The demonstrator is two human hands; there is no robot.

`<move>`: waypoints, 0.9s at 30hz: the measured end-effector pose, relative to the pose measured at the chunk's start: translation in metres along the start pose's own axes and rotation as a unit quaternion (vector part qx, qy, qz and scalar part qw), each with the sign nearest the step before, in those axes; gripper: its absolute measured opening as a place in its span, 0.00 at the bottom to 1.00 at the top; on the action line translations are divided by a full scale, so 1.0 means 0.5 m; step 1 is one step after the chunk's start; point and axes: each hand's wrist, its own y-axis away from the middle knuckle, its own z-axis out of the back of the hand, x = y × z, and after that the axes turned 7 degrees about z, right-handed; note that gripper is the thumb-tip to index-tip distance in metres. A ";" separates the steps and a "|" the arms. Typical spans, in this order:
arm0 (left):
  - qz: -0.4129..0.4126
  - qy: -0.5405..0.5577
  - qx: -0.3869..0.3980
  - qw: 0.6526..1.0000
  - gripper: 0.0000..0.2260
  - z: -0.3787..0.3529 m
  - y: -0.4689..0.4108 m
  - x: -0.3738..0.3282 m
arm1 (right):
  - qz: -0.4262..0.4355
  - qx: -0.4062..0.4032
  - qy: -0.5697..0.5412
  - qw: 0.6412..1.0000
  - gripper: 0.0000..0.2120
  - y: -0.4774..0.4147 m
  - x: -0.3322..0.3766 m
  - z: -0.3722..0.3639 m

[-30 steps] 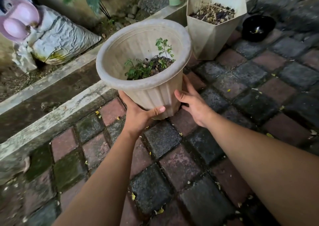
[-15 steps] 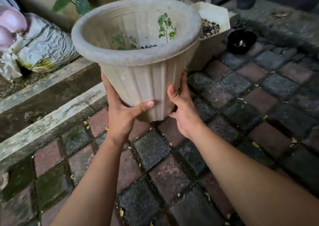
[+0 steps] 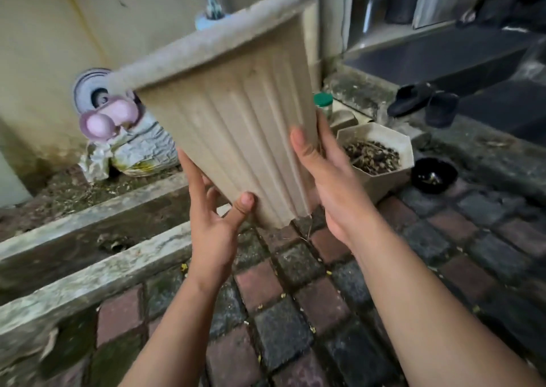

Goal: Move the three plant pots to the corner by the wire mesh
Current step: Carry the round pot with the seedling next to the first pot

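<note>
A large beige ribbed plant pot (image 3: 236,115) hangs high in the air in front of me, seen from below its rim, so its soil and plant are hidden. My left hand (image 3: 215,218) grips its lower left side with the thumb across the front. My right hand (image 3: 328,177) clasps its right side near the base. A beige angular pot (image 3: 381,180) filled with dry soil stands on the paving at the right, behind my right hand. A small black pot (image 3: 433,175) sits just right of it.
A concrete drain channel (image 3: 88,239) runs along the left of the brick paving (image 3: 295,313). A crumpled sack (image 3: 144,150) and pink object (image 3: 106,119) lie by the wall. A green-lidded jar (image 3: 323,103), dark sandals (image 3: 422,101) and a step lie behind.
Both hands have lifted the ribbed pot well up off the paving. The view has tilted upward, so the wall and doorway now show and the pot's inside is hidden.
</note>
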 end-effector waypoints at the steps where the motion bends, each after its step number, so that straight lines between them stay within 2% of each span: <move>1: -0.004 0.003 -0.013 1.000 0.50 0.006 -0.012 -0.028 | 0.009 0.007 -0.001 1.000 0.43 -0.017 0.027 -0.018; 6: 0.021 0.046 -0.072 0.996 0.58 0.051 -0.104 -0.265 | 0.047 0.023 -0.008 0.999 0.44 -0.107 0.234 -0.123; 10: 0.017 0.009 -0.085 0.996 0.53 0.082 -0.173 -0.529 | 0.040 0.011 -0.030 0.999 0.38 -0.162 0.456 -0.205; 12: 0.016 0.001 -0.079 0.997 0.51 0.100 -0.203 -0.674 | 0.021 0.011 -0.042 0.999 0.39 -0.182 0.580 -0.242; 17: 0.020 -0.022 -0.033 0.999 0.52 0.112 -0.263 -1.035 | -0.005 -0.012 -0.035 0.999 0.38 -0.212 0.915 -0.326; 21: 0.021 -0.019 0.036 0.999 0.53 0.092 -0.279 -1.303 | -0.001 -0.082 0.037 0.996 0.39 -0.192 1.209 -0.350; 27: 0.026 0.050 0.157 0.986 0.53 0.009 -0.244 -1.569 | 0.051 -0.204 0.143 0.967 0.34 -0.082 1.539 -0.319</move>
